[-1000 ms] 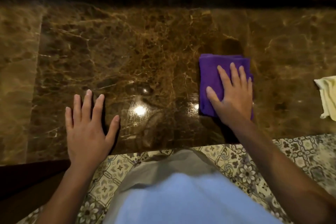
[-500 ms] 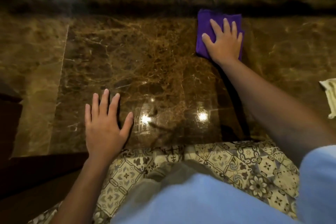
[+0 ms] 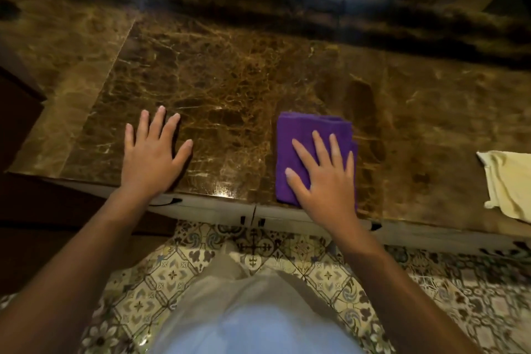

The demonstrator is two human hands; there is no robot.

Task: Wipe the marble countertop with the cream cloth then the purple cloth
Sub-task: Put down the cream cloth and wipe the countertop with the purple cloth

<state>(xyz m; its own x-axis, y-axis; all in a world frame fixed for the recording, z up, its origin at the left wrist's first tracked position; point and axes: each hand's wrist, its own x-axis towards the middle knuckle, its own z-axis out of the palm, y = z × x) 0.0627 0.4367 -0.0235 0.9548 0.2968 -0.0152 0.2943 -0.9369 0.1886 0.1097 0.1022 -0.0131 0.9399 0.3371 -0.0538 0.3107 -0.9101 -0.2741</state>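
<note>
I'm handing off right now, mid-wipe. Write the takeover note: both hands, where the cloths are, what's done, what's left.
Left hand: flat on the marble countertop, fingers spread, holding nothing, bracing near the front edge.
Right hand: flat, fingers straight, pressing the folded purple cloth onto the marble near the front edge.
Cream cloth: lying loose at the far right of the counter, part of it draped over the front edge; no hand on it.
Done: the cream cloth looks set aside, so the job appears to be in the purple pass.
Left: finish wiping with the purple cloth; how much of the surface it has covered cannot be told.
</note>
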